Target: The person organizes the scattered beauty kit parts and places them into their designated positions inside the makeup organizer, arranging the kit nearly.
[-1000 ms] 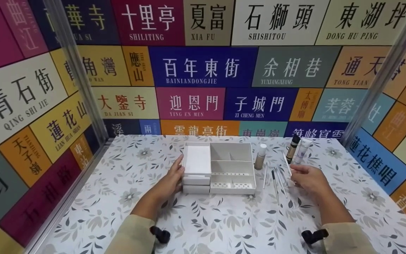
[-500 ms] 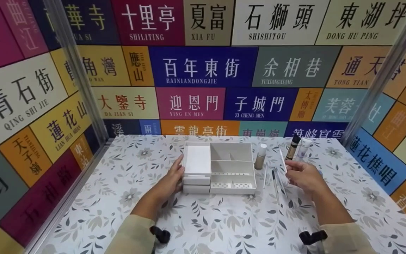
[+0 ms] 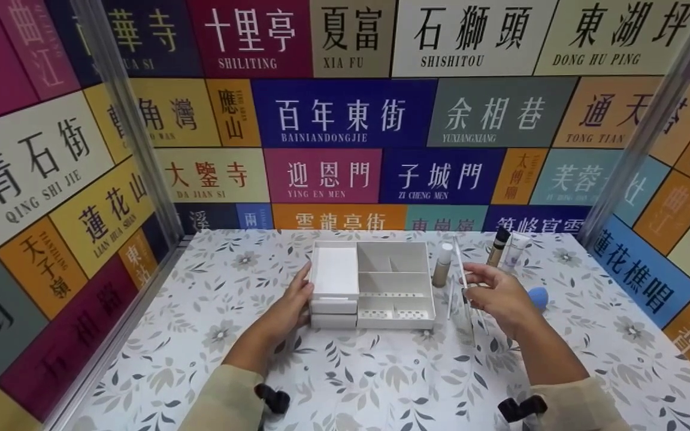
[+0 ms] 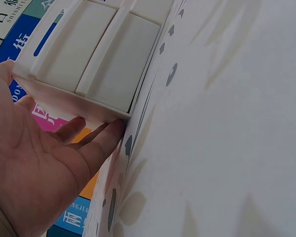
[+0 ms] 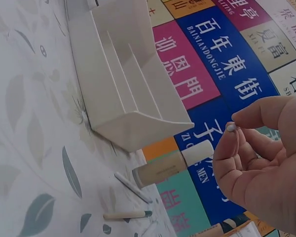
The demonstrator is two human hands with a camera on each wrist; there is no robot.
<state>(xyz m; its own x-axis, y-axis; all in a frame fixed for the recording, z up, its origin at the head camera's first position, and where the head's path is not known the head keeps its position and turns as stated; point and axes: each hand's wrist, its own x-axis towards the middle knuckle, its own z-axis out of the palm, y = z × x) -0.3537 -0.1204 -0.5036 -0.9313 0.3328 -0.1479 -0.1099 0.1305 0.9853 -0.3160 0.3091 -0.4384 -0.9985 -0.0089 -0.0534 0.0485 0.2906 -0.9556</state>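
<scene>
Fingers [image 3: 480, 271] of the right hand [image 3: 504, 297] pinch a probable brush [image 3: 459, 257]; left fingers [image 4: 102, 143] loosely touch the organizer [image 3: 334, 270].

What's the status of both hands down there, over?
Left hand resting against side of white organizer. Right hand pinching slim white stick. Bottle standing between stick and organizer in head view, possibly in the way.

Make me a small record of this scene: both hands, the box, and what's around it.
Left hand: touching the side of the white organizer
Right hand: pinching a thin white stick, off the table
Organizer layout: drawers left, open compartments right (head view)
Right of organizer: upright white-capped bottle
Farther right: black-capped tube, pale tube
Partly hidden: blue rounded object
</scene>
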